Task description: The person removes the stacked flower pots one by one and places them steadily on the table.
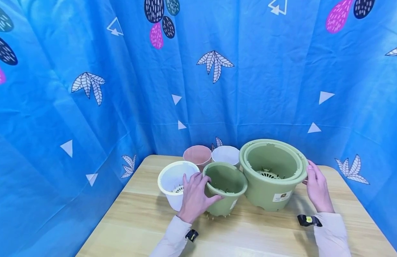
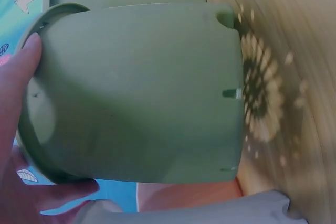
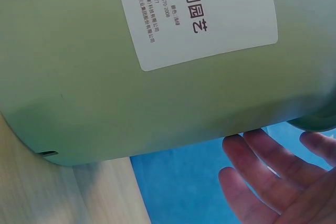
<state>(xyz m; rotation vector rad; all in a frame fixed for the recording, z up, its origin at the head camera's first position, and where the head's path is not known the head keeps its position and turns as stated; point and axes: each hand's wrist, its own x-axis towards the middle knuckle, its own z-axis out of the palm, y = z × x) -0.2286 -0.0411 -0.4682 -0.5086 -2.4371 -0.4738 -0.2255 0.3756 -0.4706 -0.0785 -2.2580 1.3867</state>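
Note:
My left hand [image 1: 196, 196] grips the rim of a small green flowerpot [image 1: 225, 205], thumb on the near side and fingers at its left. In the left wrist view this pot [image 2: 142, 93] stands slightly off the table, light spots showing beneath its base. To its right is a large green flowerpot [image 1: 262, 194] with another green pot [image 1: 272, 157] nested inside. My right hand [image 1: 318, 187] touches the large pot's right side at the rim. In the right wrist view, its loosely extended fingers [image 3: 268, 177] lie against the wall below the rim, near a white label [image 3: 210, 19]; the thumb is hidden there.
A white pot [image 1: 174, 178] with a slotted base stands left of my left hand. Behind are a pink pot [image 1: 197, 155] and another white pot [image 1: 225, 155]. The wooden table [image 1: 134, 217] meets a blue patterned curtain [image 1: 265, 89] at the back and sides.

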